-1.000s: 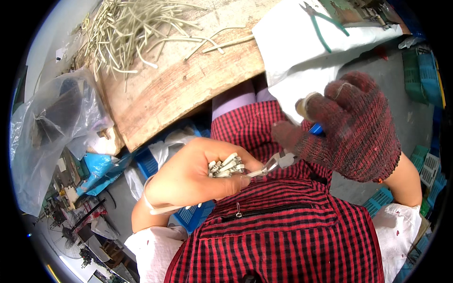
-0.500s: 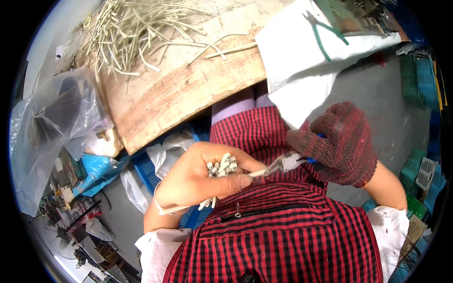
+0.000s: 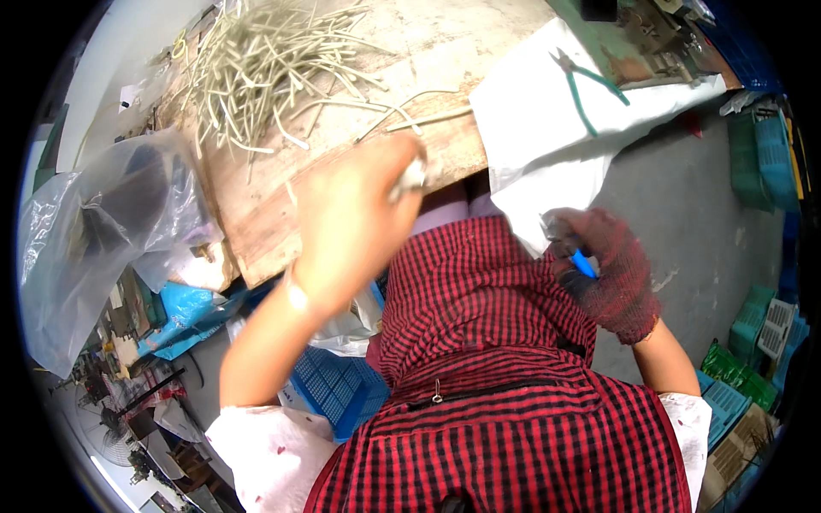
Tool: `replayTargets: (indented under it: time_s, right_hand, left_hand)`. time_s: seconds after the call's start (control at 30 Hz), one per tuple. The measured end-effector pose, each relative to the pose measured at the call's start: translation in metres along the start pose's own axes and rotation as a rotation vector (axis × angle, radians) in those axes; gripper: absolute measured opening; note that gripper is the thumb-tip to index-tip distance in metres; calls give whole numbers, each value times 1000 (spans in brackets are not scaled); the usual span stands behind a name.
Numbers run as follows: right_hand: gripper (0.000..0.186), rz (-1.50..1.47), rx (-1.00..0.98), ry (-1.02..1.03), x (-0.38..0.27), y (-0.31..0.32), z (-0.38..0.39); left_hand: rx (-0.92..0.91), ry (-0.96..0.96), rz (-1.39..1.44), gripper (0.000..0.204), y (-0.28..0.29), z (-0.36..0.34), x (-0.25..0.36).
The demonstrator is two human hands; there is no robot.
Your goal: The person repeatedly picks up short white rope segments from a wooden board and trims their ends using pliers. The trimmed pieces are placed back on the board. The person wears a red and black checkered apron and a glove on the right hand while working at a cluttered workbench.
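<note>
My left hand [image 3: 361, 209] is a motion blur over the front edge of the wooden board [image 3: 436, 61], its fingers closed on small pale pieces [image 3: 414, 181], just below a loose pile of cream cord lengths [image 3: 265, 81]. My right hand [image 3: 605, 274], in a dark red knit glove, is closed round a blue-handled tool [image 3: 582, 263] over my checked apron [image 3: 513, 316]; the tool's head is unclear. Green-handled cutters [image 3: 581, 106] lie on a white cloth [image 3: 511, 120] at the board's right.
A clear plastic bag [image 3: 103, 231] hangs at the board's left. A blue basket [image 3: 335, 389] sits on the floor beside my left forearm. Teal and green crates [image 3: 753, 162] line the right side, with more crates [image 3: 723, 402] lower down. A machine fan [image 3: 115, 440] stands at lower left.
My left hand has lifted from my lap up to the board's edge by the cord pile. My right hand has drawn apart from it and stays over the apron with the blue-handled tool.
</note>
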State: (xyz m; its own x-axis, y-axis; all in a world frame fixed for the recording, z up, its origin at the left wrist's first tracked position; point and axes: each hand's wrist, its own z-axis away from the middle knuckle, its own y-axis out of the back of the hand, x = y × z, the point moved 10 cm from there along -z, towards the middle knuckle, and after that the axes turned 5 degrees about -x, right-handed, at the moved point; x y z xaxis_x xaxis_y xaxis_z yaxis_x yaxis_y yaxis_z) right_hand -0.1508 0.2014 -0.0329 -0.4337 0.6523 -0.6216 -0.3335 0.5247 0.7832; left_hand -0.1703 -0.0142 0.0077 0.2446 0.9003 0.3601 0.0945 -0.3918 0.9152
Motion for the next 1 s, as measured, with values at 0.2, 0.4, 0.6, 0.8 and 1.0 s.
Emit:
replayTargets:
  time_s: [0.2,0.4,0.6,0.8,1.0]
  right_hand:
    - [49,-140,-157,65,-15,-27,6]
    - [70,-1559,-321,-700,49,-98,46]
    - [72,-384,-279,33,-29,-45,-4]
    - [61,46,-95,137,-62,-2,-24]
    - [60,239,-88,190,-70,-2,-19]
  left_hand:
    - [-92,52,-228,26,-41,-52,-42]
    - [304,277,903,16,38,11,-62]
    - [-17,542,1377,41,-28,80,-4]
    - [-168,623,1586,35,-39,85,14]
    - [-186,697,1488,29,-35,87,12]
